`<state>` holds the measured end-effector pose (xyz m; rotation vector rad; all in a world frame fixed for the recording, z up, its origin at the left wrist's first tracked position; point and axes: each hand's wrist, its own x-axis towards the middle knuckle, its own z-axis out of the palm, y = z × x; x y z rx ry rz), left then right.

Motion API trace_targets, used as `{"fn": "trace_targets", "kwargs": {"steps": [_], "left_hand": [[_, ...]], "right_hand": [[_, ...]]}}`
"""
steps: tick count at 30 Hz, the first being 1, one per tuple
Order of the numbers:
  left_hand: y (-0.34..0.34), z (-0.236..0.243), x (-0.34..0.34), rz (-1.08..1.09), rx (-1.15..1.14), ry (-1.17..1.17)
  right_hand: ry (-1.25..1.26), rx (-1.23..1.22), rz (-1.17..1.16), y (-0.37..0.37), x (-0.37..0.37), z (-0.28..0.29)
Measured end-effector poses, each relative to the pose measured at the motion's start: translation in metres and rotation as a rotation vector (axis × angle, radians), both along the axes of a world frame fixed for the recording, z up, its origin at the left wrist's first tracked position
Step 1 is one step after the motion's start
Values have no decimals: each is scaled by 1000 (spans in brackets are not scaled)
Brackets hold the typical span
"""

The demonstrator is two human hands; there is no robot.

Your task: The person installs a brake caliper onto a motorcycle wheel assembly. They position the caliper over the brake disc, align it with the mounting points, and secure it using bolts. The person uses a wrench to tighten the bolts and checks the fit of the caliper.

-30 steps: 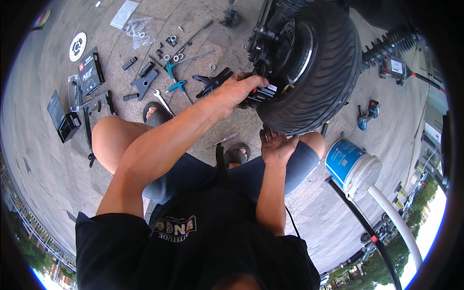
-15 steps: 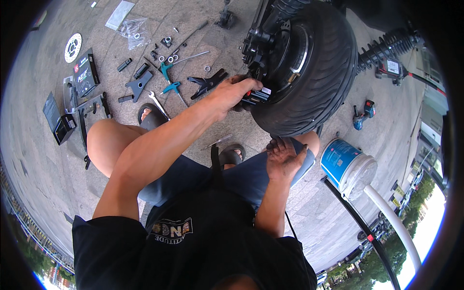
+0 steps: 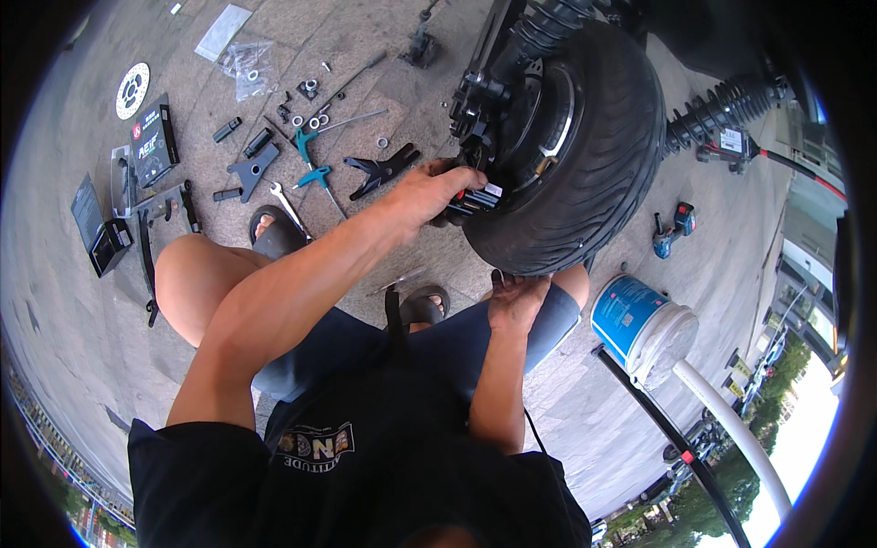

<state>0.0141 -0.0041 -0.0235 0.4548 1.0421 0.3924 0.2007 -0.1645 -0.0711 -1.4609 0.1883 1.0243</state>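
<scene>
My left hand point(image 3: 426, 195) is closed around a black brake caliper point(image 3: 475, 200) with a pale label, at the near left side of the wheel. Its fingertips are hidden behind the part. The wheel's black tyre point(image 3: 598, 151) stands upright on its axle, with a metal rim point(image 3: 559, 137) and a valve showing. Under the tyre's near edge, my right hand point(image 3: 518, 303) lies palm up with its fingers stretched, some tips hidden by the rubber. Nothing is seen in that hand. Above the caliper are a black bracket and a coil shock absorber point(image 3: 553, 32).
Left on the paving lie teal-handled hex keys point(image 3: 312, 173), a wrench point(image 3: 290, 208), black brackets point(image 3: 254, 172), a brake disc point(image 3: 133, 90) and a box point(image 3: 155, 142). At right are a blue bucket point(image 3: 626, 315), a cordless driver point(image 3: 673, 230) and a white pole point(image 3: 731, 429).
My right hand has moved up and slightly left, from beside the knee to under the tyre. My left hand keeps hold of the caliper by the wheel. The whole view has shifted slightly.
</scene>
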Motion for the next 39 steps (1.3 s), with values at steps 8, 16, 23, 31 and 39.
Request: {"fn": "trace_targets", "kwargs": {"steps": [8, 16, 23, 31, 39], "left_hand": [[-2, 1, 0, 35, 26, 8], [-2, -6, -1, 37, 34, 33], [-3, -4, -1, 42, 16, 25], [-6, -9, 3, 81, 35, 46], [-6, -9, 2, 31, 73, 41]], "right_hand": [[-648, 388, 254, 30, 4, 67], [-1057, 213, 454, 65, -17, 92], [-1041, 276, 491, 63, -13, 86], [-1053, 266, 531, 62, -11, 93], [-1010, 299, 540, 61, -12, 93]]}}
